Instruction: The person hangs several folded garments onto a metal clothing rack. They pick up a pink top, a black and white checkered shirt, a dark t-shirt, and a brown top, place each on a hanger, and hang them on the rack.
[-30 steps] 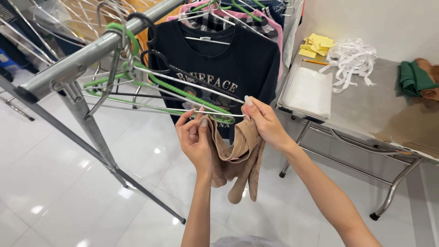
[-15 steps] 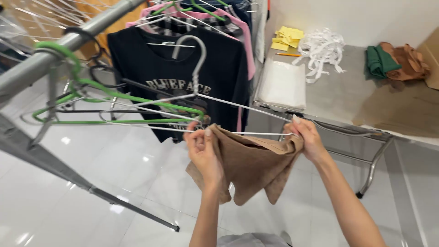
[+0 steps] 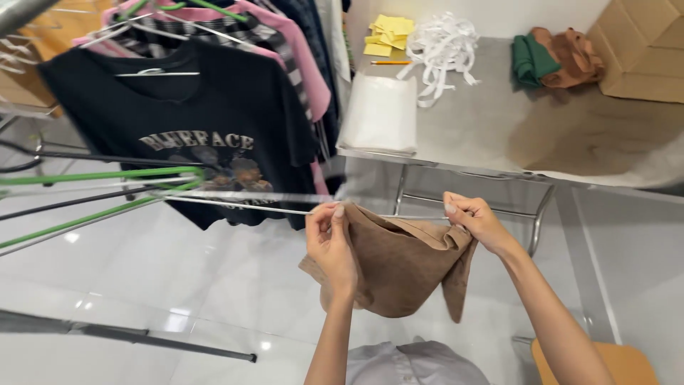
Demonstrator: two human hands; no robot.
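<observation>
Head view: your left hand [image 3: 331, 246] and right hand [image 3: 476, 221] each pinch the brown cloth [image 3: 402, 267] shut over a wire hanger [image 3: 242, 203]. Black T-shirt [image 3: 185, 135] and steel table [image 3: 499, 128] crowd close behind; the hanger's hook is cut off.

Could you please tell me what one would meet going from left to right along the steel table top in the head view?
White folded cloth → white tangled strips → green folded cloth → brown garment → cardboard box, all on the steel table.
</observation>
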